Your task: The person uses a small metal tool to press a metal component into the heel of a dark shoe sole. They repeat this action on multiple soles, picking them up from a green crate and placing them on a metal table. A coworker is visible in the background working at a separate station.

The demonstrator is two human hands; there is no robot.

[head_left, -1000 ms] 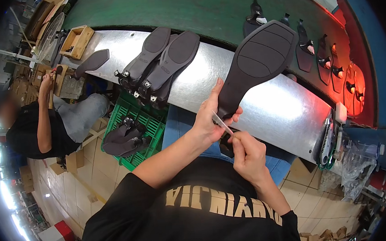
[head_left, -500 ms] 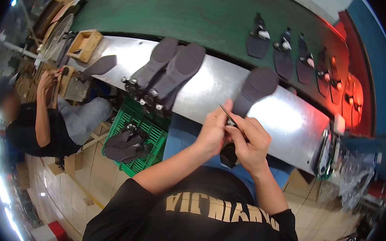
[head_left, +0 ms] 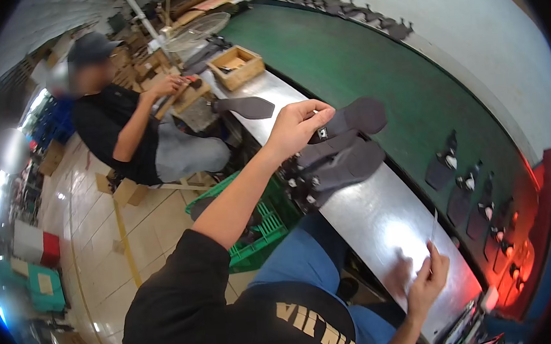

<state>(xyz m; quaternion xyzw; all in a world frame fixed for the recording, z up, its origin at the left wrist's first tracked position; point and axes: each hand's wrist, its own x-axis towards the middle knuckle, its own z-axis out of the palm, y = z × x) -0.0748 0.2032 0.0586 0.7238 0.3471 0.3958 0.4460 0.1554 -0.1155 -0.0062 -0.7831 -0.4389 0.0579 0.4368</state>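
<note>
The left hand (head_left: 295, 130) is pinching the buckled end of a dark grey, flat-soled sandal (head_left: 363, 116), its thumb and fingers pressing together there. The sandal's broad sole is pointing away to the right of those fingers; whether it is resting on anything, I cannot tell. Just below them, more upturned dark grey sandals with shiny metal buckles (head_left: 351, 169) are lying on a long, silvery metal desk (head_left: 366, 215). A single dark grey sole (head_left: 249, 107) is lying near these fingers, to their left, and a pale, open wooden box (head_left: 238, 78) is sitting farther off beyond it.

The right hand (head_left: 426, 283), well apart from the left, is hovering over the desk, its fingers closing around a thin, silvery blade-like tool (head_left: 435, 226). The tool's tip is pointing up and away from these fingers.
</note>
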